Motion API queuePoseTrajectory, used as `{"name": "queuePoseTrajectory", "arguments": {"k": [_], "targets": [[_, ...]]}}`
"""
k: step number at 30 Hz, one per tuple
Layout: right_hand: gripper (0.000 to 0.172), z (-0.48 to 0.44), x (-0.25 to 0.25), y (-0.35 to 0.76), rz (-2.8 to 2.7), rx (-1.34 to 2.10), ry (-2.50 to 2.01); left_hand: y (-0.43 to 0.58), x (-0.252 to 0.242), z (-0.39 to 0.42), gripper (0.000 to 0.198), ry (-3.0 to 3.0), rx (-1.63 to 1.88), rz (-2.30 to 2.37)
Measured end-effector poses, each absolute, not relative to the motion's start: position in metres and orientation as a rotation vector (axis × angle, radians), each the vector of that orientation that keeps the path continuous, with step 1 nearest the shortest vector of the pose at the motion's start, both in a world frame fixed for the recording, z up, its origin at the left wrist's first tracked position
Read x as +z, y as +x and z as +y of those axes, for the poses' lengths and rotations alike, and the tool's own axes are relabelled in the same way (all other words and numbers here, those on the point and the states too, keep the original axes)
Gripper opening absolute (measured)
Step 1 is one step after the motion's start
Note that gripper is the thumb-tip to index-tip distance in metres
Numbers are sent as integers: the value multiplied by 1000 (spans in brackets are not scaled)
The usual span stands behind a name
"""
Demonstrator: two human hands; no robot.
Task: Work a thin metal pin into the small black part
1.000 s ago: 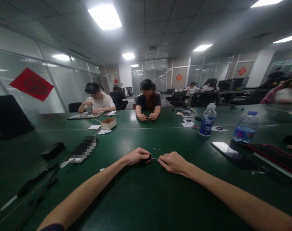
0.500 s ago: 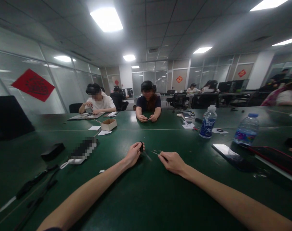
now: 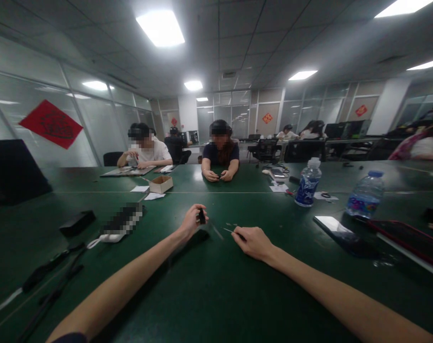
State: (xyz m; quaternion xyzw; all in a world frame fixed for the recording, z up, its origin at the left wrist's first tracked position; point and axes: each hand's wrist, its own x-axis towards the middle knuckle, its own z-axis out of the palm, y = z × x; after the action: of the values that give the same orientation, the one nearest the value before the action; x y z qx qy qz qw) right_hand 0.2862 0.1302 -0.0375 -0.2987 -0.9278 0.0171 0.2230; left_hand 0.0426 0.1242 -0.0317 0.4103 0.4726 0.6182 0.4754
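Observation:
Raised a little over the green table (image 3: 209, 295), my left hand (image 3: 190, 222) is closed around a small black object (image 3: 201, 216), held upright between the fingers. What kind of object it is cannot be made out. To its right, my right hand (image 3: 252, 242) rests near the table top, fingers pinched on a thin, light, pointed tool (image 3: 228, 230) that points left; most of it is hidden in the hand. Between the hands lie a clear thin strip (image 3: 217, 232) and small pale slivers (image 3: 231, 224).
On the right stand two water bottles (image 3: 308, 183), with a phone (image 3: 339, 233) closer in. A black box (image 3: 77, 224), a power bank-like device (image 3: 121, 224) and black straps (image 3: 46, 274) lie left. Ahead are an open cardboard box (image 3: 161, 184) and a seated person (image 3: 220, 155).
My left hand has moved left and slightly up with the black object, away from my right hand. The right hand has shifted only slightly left, still pinching the thin tool.

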Motion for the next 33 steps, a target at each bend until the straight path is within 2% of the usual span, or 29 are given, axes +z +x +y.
{"name": "queuePoseTrajectory", "arguments": {"k": [6,11,14,17,19,24,33], "targets": [[31,128,-34,286,-2594,54,-866,32,4,114,22,1427,1081,1181],[30,129,-34,287,-2596,52,-884,39,28,99,20,2053,594,1511],[31,130,-35,286,-2594,35,-880,43,29,95,25,2292,335,1667],[30,130,-36,286,-2596,18,-891,42,20,97,40,2355,57,1756],[30,130,-37,286,-2596,18,-884,40,14,100,39,2376,-58,1759],[30,131,-39,285,-2580,-20,-911,38,9,102,19,2481,-75,1666],[29,130,-36,285,-2584,2,-880,42,7,101,22,2487,-15,1628]]}}
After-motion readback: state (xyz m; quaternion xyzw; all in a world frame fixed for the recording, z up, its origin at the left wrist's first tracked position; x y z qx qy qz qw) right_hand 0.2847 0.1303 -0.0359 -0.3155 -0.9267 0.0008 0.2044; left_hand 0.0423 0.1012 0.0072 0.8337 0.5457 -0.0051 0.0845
